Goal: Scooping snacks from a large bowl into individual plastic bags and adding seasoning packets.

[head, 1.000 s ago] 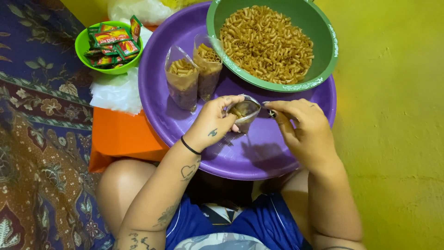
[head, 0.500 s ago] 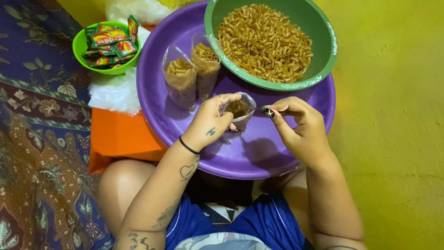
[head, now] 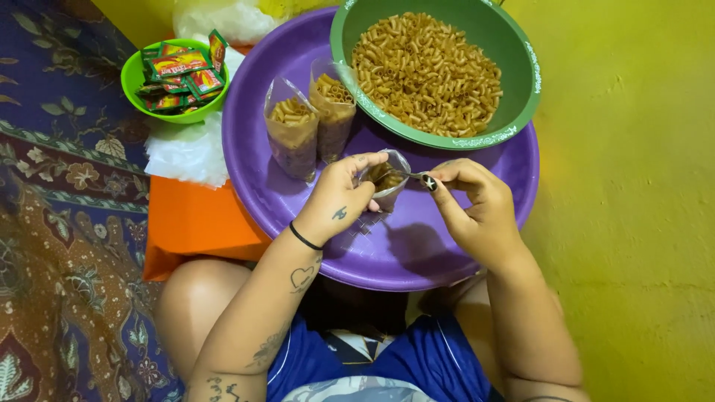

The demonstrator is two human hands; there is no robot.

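In the head view, the step in hand looks like filling: at the centre of the frame the left hand (head: 339, 199) is clamped around a small clear plastic pouch (head: 389, 181), holding its mouth open over the wide purple plastic tray (head: 447, 253), while the right hand (head: 477, 212) pinches the handle of a small metal spoon (head: 411, 176) whose bowl dips into the pouch, where a little brown, ridged fried macaroni already lies. By my judgement the next move calls for keeping the thin, floppy film steady and upright so the loose, dry pieces do not spill. Just above and left of the hands, two filled clear pouches (head: 311, 123) stand upright on the tray, touching each other. At the top centre a round green plastic bowl (head: 525, 89) with a patterned rim holds the heap of macaroni. At the upper left, a small bright green bowl (head: 132, 83) holds glossy red and green sachets (head: 179, 71), above crumpled white plastic bags (head: 186, 152) and an orange sheet (head: 190, 223).
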